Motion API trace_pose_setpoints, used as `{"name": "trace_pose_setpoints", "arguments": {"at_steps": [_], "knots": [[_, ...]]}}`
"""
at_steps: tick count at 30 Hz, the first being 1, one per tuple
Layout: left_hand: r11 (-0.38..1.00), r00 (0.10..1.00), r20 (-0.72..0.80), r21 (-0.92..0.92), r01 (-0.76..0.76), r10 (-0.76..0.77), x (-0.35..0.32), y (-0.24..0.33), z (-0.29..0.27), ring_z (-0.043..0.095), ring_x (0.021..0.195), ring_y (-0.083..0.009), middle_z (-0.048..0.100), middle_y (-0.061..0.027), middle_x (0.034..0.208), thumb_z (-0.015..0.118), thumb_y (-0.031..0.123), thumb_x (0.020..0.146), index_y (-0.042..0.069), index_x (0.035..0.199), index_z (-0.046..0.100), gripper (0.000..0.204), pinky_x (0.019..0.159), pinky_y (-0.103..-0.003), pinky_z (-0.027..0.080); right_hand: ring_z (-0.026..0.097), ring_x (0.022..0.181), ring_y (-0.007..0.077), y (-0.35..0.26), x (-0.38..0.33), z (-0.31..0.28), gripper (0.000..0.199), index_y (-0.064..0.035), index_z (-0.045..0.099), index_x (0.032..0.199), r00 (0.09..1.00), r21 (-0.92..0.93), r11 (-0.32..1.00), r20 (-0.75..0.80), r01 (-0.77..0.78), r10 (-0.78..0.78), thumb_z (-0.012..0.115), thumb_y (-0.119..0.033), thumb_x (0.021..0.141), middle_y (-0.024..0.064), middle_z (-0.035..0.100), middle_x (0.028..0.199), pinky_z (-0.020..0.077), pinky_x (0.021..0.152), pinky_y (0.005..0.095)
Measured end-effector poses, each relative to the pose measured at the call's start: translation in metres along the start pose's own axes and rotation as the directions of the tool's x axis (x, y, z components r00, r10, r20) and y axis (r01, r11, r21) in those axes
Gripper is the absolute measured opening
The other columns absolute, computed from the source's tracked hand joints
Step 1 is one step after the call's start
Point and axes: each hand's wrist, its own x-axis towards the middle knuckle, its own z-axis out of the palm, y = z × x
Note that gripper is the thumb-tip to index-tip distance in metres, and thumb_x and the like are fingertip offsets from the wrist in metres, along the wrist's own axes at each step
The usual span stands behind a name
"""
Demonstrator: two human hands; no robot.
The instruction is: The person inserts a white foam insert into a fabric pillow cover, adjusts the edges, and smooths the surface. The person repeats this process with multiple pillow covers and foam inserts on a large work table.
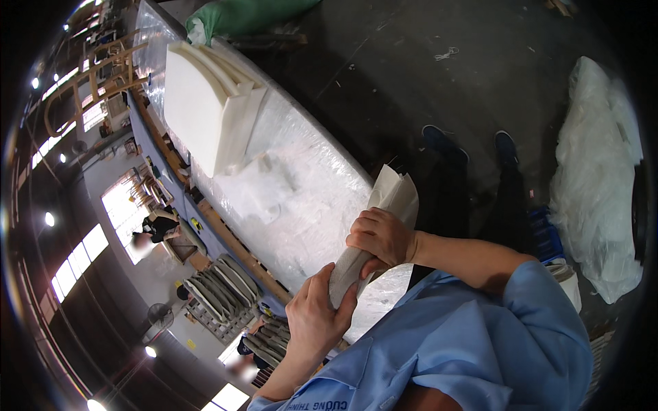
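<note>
Plastic-wrapped workbench (pixel 301 185) below, white foam stack (pixel 205 103) at far left — near, left hand (pixel 317 318) and right hand (pixel 380 236) both clenched around a rolled white foam sheet (pixel 384 219).

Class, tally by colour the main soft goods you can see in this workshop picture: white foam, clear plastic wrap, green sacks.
White rolled foam sheet, gripped by left hand and right hand: 1
White stack of curved foam slabs: 1
Clear crumpled plastic bundle: 1
Green sack: 1
Total: 4
</note>
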Motion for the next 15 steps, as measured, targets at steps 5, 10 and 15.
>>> {"name": "trace_pose_setpoints", "arguments": {"at_steps": [5,10,15], "knots": [[0.99,0.992,0.052,-0.079,0.121,-0.117,0.0,0.006,-0.002,0.076,0.081,-0.0352,0.074,-0.022,0.09,0.075,0.027,0.091,-0.002,0.118,0.069,0.04,0.073,-0.041,0.059,0.061,0.076,0.0269,0.001,0.005,0.005,0.051,-0.0105,0.06,0.083,0.997,0.044,0.997,-0.046,-0.056,0.058,0.054,-0.059,0.099,0.0077,0.056,0.081,0.0502,0.068,0.0393],[0.936,0.933,0.325,-0.254,0.245,-0.156,-0.001,0.001,-0.012,0.076,0.09,-0.033,0.075,-0.023,0.097,0.063,0.037,0.1,-0.001,0.136,0.063,0.052,0.084,-0.039,0.058,0.06,0.07,0.0273,-0.006,0.006,0.0,0.041,-0.0106,0.058,0.072,0.991,0.103,0.987,-0.028,-0.125,0.128,0.06,-0.041,0.1,0.0067,0.055,0.074,0.05,0.065,0.0397],[0.576,0.836,0.547,-0.697,0.428,0.04,-0.01,-0.034,0.021,0.055,0.136,-0.0305,0.056,-0.0239,0.146,0.042,0.04,0.11,0.0,0.158,0.039,0.062,0.114,-0.035,0.038,0.056,0.066,0.0292,-0.011,-0.002,-0.016,0.033,-0.0088,0.055,0.069,0.988,0.178,0.972,-0.001,-0.153,0.155,0.06,-0.028,0.095,0.0087,0.054,0.071,0.0465,0.062,0.0414]]}}
